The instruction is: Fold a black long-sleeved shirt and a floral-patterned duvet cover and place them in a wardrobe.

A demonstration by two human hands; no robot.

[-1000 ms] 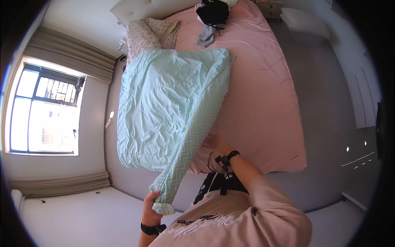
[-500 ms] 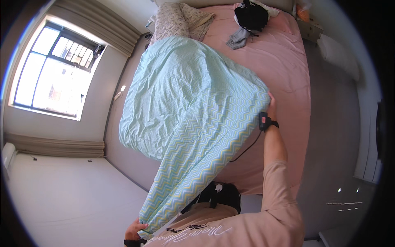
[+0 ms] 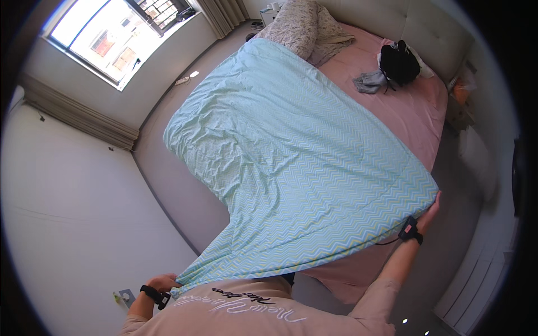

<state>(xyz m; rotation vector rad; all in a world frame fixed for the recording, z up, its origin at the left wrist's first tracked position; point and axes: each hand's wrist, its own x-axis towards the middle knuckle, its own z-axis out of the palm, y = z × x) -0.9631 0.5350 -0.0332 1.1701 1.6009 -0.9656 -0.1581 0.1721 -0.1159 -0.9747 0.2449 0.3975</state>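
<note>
A pale blue zigzag blanket [image 3: 302, 157] is spread over the pink bed [image 3: 417, 120], its near edge stretched between two hands. One corner is gripped in the closed left hand [image 3: 162, 281]; the far corner is pinched by the right hand [image 3: 428, 216], whose fingers are partly hidden. Black clothing [image 3: 399, 64] is seen beyond.

Pink bedsheet [image 3: 414, 126] across the bed, below a cream upholstered headboard [image 3: 409, 28]; near the headboard, a rumpled floral quilt [image 3: 294, 28]; farther right, a black cloth bundle [image 3: 399, 64] with a dangling cord, and just beside it 1 crumpled grey garment [image 3: 370, 83]; at upper left, a bright window [image 3: 120, 42], partly barred, between 2 beige curtains [image 3: 81, 115]; at far right, a white pillow [image 3: 476, 154], low beside the wall.
</note>
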